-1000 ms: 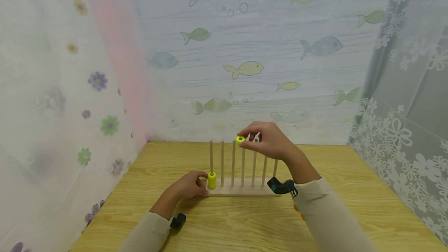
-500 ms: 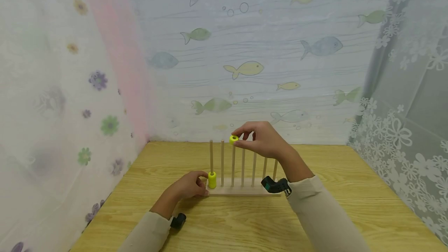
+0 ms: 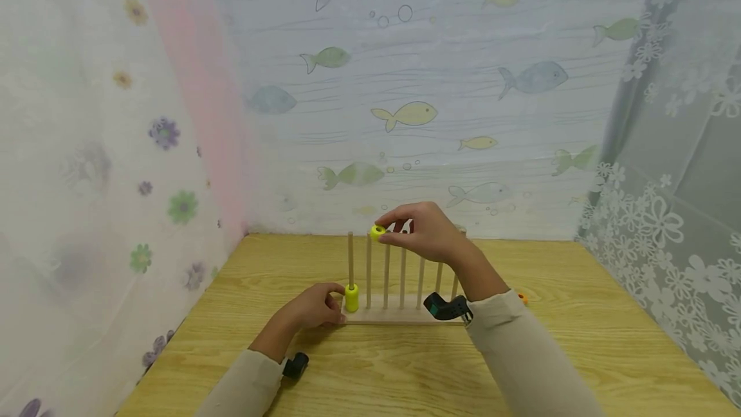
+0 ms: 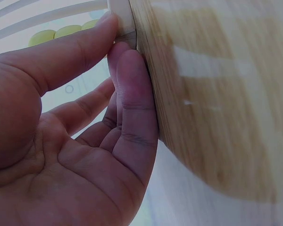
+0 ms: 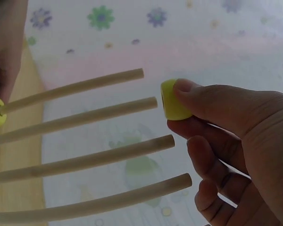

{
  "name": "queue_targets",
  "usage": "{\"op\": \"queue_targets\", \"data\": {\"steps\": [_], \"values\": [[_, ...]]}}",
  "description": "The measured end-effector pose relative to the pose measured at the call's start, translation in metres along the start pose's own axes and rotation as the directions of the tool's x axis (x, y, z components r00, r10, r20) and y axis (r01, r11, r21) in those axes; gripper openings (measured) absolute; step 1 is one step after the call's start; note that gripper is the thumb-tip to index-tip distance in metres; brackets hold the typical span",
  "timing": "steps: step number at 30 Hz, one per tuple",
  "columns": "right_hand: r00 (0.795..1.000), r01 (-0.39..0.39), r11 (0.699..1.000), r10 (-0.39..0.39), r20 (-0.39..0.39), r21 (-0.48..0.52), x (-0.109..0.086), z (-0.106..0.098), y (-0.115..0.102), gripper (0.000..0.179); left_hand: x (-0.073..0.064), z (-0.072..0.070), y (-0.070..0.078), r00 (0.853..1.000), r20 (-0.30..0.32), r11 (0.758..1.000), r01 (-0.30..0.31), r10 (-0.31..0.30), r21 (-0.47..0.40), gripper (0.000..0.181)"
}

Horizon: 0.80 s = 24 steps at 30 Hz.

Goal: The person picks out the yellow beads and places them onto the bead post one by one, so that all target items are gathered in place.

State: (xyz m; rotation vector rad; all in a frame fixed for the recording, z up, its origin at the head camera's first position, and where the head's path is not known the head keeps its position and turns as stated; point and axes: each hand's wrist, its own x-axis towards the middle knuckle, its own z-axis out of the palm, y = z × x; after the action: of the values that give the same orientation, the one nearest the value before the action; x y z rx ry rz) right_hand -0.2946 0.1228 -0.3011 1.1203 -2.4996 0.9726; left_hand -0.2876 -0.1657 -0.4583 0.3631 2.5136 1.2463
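Between the thumb and fingertips of my right hand [image 3: 425, 231] is a yellow bead [image 3: 378, 232], its hole showing. In the right wrist view the yellow bead [image 5: 174, 100] is just off the tips of the nearest pegs, not threaded on any. My left hand [image 3: 314, 306] pinches the left end of the wooden pegboard [image 3: 376, 317]. From the left wrist view, the thumb [image 4: 85, 49] lies on top of that end, with curled fingers at its side. Stacked yellow beads [image 3: 351, 299] sit at the foot of the leftmost peg [image 3: 350, 259]; the other visible pegs are bare.
The pegboard stands on a wood-grain table [image 3: 370, 372]. An orange bead [image 3: 523, 298] lies to the right, partly behind my right sleeve [image 3: 521, 346]. A fish-print curtain [image 3: 347, 114] hangs at the back, with patterned sheets on both sides.
My right hand has moved left with the yellow bead, from around the fourth peg to the second. An orange bead now shows beyond the right sleeve. The left hand stays put.
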Motion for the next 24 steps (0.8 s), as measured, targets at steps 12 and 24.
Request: {"op": "queue_targets", "data": {"steps": [12,24], "values": [[1.0,0.003,1.0,-0.003,-0.022,-0.019,0.011,0.011,-0.007,0.021,0.004,-0.001,-0.003,1.0,0.011,1.0,0.007,-0.007,-0.01,0.066],[0.999,-0.001,1.0,0.001,-0.044,0.011,0.023,0.024,-0.011,0.022,0.005,-0.003,-0.002,1.0,0.021,1.0,0.017,-0.017,-0.019,0.068]]}}
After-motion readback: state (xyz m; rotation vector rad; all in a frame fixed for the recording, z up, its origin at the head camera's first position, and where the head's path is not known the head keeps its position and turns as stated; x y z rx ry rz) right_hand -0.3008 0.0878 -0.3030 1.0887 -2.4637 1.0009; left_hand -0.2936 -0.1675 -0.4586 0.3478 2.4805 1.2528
